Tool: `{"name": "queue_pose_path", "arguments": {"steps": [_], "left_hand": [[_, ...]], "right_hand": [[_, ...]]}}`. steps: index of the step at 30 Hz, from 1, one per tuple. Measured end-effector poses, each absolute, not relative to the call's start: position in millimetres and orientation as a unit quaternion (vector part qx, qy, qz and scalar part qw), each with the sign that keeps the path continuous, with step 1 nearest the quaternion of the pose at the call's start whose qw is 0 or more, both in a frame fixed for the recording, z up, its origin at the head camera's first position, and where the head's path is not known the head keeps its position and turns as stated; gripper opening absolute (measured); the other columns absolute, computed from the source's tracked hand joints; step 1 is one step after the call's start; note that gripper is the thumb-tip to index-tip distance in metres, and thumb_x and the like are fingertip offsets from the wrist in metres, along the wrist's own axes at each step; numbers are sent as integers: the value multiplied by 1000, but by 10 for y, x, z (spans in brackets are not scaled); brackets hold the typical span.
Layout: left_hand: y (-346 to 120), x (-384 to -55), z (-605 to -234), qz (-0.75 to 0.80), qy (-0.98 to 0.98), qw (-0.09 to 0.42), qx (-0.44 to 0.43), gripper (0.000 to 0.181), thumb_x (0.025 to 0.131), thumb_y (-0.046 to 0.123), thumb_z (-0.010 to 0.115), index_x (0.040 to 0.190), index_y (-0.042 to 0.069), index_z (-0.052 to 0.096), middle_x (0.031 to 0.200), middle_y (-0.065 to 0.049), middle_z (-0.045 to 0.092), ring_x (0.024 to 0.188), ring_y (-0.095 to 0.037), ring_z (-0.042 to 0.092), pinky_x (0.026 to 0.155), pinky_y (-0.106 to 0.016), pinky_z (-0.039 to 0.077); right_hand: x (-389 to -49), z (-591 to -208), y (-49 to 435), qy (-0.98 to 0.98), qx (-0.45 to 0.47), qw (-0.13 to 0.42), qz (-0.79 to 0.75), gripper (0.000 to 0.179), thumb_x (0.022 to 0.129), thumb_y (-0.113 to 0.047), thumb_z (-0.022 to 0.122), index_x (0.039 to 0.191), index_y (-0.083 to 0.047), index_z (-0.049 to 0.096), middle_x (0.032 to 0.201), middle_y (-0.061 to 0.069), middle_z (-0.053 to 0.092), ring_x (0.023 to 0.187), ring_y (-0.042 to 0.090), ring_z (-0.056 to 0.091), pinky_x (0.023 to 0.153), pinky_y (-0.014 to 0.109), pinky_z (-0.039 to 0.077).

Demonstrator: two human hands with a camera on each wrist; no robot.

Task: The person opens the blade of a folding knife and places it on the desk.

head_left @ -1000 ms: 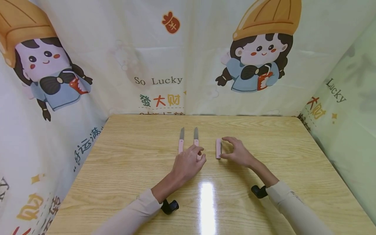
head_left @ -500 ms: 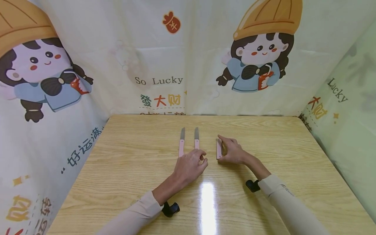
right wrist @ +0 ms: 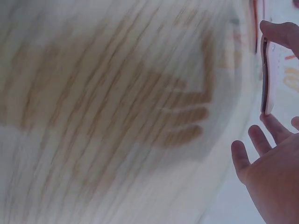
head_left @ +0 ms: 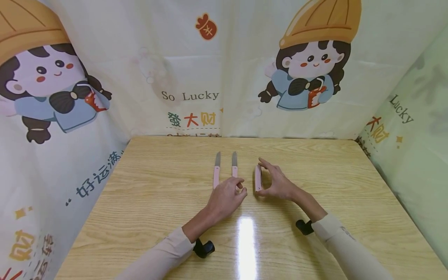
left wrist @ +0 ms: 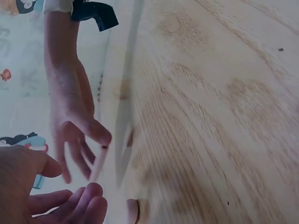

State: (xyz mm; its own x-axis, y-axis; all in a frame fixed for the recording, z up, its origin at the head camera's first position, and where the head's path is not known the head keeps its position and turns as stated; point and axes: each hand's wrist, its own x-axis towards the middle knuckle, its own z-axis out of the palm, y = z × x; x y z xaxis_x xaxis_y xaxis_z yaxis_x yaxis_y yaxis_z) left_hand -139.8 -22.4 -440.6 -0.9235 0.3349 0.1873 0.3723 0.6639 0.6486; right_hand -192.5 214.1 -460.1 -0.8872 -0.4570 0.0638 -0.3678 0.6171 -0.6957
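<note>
Two pocket knives with pink handles lie unfolded side by side in the head view: a left one (head_left: 216, 175) and a right one (head_left: 234, 170), grey blades facing the far edge. My left hand (head_left: 225, 199) hovers over their near ends, partly covering the right knife's handle; its fingers are loosely bent around nothing. With my right hand (head_left: 280, 185) I pinch a folded pink pocket knife (head_left: 258, 178) by its two ends, thumb at the near end and index finger at the far end. In the right wrist view the folded knife (right wrist: 265, 77) shows a dark slot along its edge.
The wooden table (head_left: 157, 163) ends at a printed curtain (head_left: 238, 77) behind and at both sides. A black wrist camera (head_left: 204, 249) sits under the left wrist, and another black camera (head_left: 304, 227) under the right. A bright light reflection lies on the near table.
My right hand has closed on the ends of the folded knife and shifted it slightly left, now tilted a little. My left hand has barely moved.
</note>
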Motion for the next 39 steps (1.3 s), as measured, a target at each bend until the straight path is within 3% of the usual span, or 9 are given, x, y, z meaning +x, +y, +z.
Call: {"name": "queue_pose_path", "arguments": {"steps": [7, 12, 15, 19, 23, 26, 30, 33, 39], "left_hand": [[-228, -1458, -4446, -492, -857, -59, -144, 43, 100, 20, 63, 134, -6, 60, 102, -3, 68, 85, -13, 66, 63, -26, 52], [-218, -1470, -4464, -574, -800, -105, -141, 44, 101, 18, 63, 136, -8, 57, 94, -5, 69, 76, -25, 70, 60, -32, 55], [-212, -1472, -4470, -610, -770, -122, -143, 38, 100, 10, 63, 133, -8, 59, 86, -7, 69, 65, -22, 67, 59, -37, 56], [-215, -1471, -4472, -631, -751, -133, -138, 36, 99, 4, 62, 131, -12, 58, 82, -9, 68, 63, -13, 64, 59, -34, 57], [-217, -1463, -4453, -634, -748, -144, -132, 38, 100, 5, 62, 133, -12, 56, 85, -7, 69, 67, -14, 66, 62, -36, 59], [-208, -1455, -4432, -633, -748, -151, -130, 38, 101, 5, 61, 134, -12, 56, 87, -6, 69, 70, -19, 68, 64, -42, 59], [-188, -1449, -4421, -632, -750, -155, -124, 36, 101, 5, 60, 133, -11, 57, 86, -8, 68, 71, -25, 68, 64, -44, 59], [-175, -1445, -4426, -630, -752, -155, -118, 36, 101, 5, 60, 133, -10, 57, 85, -9, 68, 72, -28, 68, 64, -44, 59], [-163, -1434, -4454, -623, -758, -156, -114, 35, 101, 5, 61, 132, -11, 58, 83, -10, 68, 68, -26, 67, 62, -45, 58]], "right_hand": [[-1725, -4464, 2001, 873, -259, 67, -406, 114, 73, -12, 93, 162, -13, 22, 159, 13, 36, 137, 38, 30, 103, 66, 35], [-1586, -4383, 1885, 871, -279, 88, -396, 114, 74, -16, 93, 163, -20, 22, 159, 8, 32, 138, 36, 30, 102, 63, 38], [-1538, -4351, 1842, 872, -285, 93, -387, 113, 75, -21, 93, 163, -24, 21, 158, 9, 30, 138, 33, 29, 102, 62, 40], [-1513, -4321, 1834, 868, -274, 98, -403, 110, 77, -27, 92, 162, -24, 22, 160, 10, 27, 140, 35, 25, 103, 64, 37], [-1523, -4314, 1851, 844, -227, 110, -473, 87, 90, -31, 80, 159, -16, 29, 160, 13, 30, 141, 38, 31, 106, 64, 33], [-1550, -4353, 1862, 812, -180, 118, -542, 61, 102, -28, 64, 152, -4, 39, 148, 20, 44, 130, 39, 48, 103, 59, 41], [-1562, -4443, 1857, 763, -114, 139, -621, 45, 107, -21, 56, 139, 10, 51, 126, 22, 60, 109, 31, 64, 91, 52, 52], [-1546, -4517, 1836, 730, -72, 156, -662, 39, 105, -18, 58, 129, 13, 56, 110, 16, 67, 94, 22, 67, 83, 42, 56], [-1517, -4625, 1790, 693, -39, 169, -699, 28, 104, -13, 59, 114, 13, 61, 89, 8, 67, 77, 14, 63, 70, 27, 55]]}}
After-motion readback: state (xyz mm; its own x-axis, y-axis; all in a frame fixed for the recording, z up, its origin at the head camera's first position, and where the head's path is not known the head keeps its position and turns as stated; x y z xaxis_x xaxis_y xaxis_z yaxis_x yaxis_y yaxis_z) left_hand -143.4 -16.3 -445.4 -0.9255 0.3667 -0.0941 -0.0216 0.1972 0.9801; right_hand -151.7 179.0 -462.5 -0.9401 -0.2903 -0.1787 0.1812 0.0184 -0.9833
